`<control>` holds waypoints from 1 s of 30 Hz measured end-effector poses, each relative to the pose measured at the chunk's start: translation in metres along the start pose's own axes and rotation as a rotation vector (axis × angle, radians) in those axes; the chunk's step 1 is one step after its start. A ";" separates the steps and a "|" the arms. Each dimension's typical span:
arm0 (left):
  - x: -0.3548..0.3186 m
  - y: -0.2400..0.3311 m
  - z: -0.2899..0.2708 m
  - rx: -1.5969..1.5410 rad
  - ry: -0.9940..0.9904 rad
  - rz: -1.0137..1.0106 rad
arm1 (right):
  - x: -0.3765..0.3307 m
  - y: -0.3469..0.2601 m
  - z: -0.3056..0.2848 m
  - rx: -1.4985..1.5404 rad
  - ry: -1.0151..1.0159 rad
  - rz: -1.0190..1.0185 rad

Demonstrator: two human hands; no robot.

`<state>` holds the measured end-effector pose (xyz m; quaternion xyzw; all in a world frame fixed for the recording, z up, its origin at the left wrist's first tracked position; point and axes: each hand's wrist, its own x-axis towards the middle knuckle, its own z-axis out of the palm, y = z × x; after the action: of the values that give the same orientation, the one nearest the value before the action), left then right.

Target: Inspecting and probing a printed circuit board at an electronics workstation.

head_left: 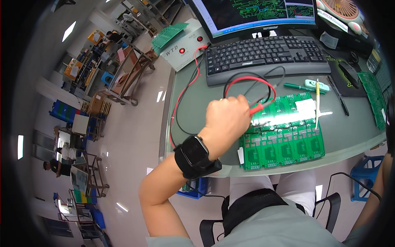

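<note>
My left hand [228, 115], wearing a black wrist strap [192, 158], is closed over the left part of the green circuit board panel [284, 144]. A red test probe [256, 109] sticks out between its fingers, with a looped red lead [273, 88] behind it. A black lead loops beside the red one; whether its probe is also in the hand is hard to see. The fingertips and the probe tip are hidden behind the hand. Only my right forearm [376, 193] shows, at the right rim; the right hand is out of view.
A keyboard [267, 55] and monitor [263, 16] stand behind the panel. At the back left, more green boards [168, 38] lie on a white tester box [185, 49]. A yellow-white stick [317, 103] rests on the panel. Right of it are a black pen [339, 96] and mouse [349, 74].
</note>
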<state>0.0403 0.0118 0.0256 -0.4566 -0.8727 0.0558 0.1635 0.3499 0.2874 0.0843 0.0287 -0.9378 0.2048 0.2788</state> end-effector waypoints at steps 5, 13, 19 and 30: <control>-0.006 0.006 -0.001 0.109 0.065 0.095 | -0.008 0.001 -0.003 0.001 0.030 -0.004; -0.003 0.002 -0.012 -0.128 -0.012 0.056 | 0.001 -0.015 -0.008 -0.004 0.077 -0.026; 0.046 -0.035 0.009 -1.790 -0.095 -0.246 | 0.016 -0.039 -0.035 -0.001 0.234 -0.063; 0.047 -0.055 0.060 -2.397 -0.111 -0.264 | -0.011 -0.016 0.006 -0.012 0.124 0.051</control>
<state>-0.0478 0.0215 -0.0057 -0.2226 -0.4159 -0.7871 -0.3974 0.3584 0.2695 0.0798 -0.0097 -0.9203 0.2076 0.3313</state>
